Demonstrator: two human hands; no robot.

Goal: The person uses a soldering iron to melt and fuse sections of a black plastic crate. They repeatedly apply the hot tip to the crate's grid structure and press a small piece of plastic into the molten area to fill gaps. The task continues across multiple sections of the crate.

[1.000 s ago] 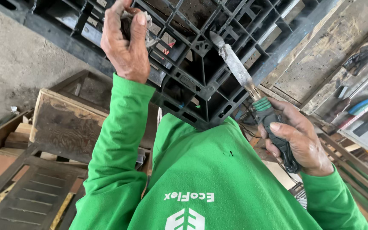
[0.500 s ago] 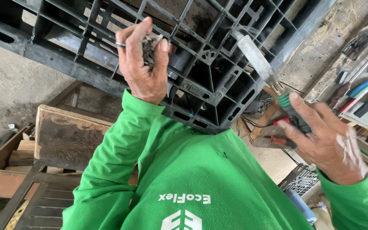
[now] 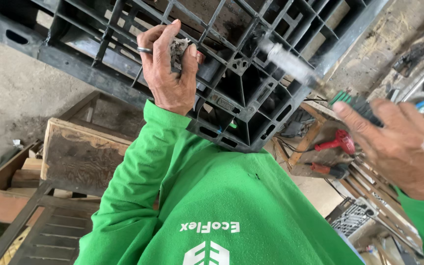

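Soft, even daylight with faint shadows; my right hand [image 3: 408, 147] and its tool [image 3: 315, 81] are motion-blurred, the rest sharp.

Bare grey concrete floor [image 3: 11, 93] on the left, dusty and stained, daylight all over it. Rough wooden crate [image 3: 82, 157] with a weathered plank face, just beside stacked timber offcuts [image 3: 6, 196] and a dark slatted panel [image 3: 50, 235]. Over on the right, a cluttered wooden bench [image 3: 315, 147] with a red power tool [image 3: 337, 143], cables, more tools behind.
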